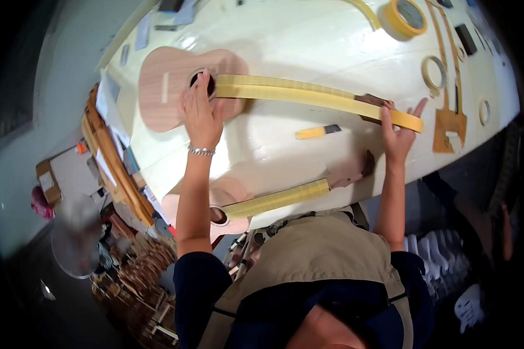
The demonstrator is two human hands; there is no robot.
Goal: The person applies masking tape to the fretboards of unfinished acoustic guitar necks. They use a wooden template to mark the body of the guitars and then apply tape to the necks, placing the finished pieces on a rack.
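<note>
A pale, unfinished ukulele [163, 87] lies on the table, its headstock to the right. Yellow masking tape [308, 96] runs from the sound hole along the neck, with one strip beside another. My left hand [201, 116] rests at the sound hole, fingers stretched out over the tape's end; whether they press it is hidden. By the dark headstock, my right hand [397, 138] grips a roll of masking tape [412, 123], index finger extended. The strip runs taut between my hands. A second ukulele [234, 189] lies nearer me, its neck covered with yellow tape [279, 199].
A yellow-handled knife [311, 133] lies between the two ukuleles. More tape rolls, one large and yellow [393, 22] and one smaller [427, 74], sit at the far right beside a brown slotted template [448, 125]. Wooden parts [137, 273] are stacked below left.
</note>
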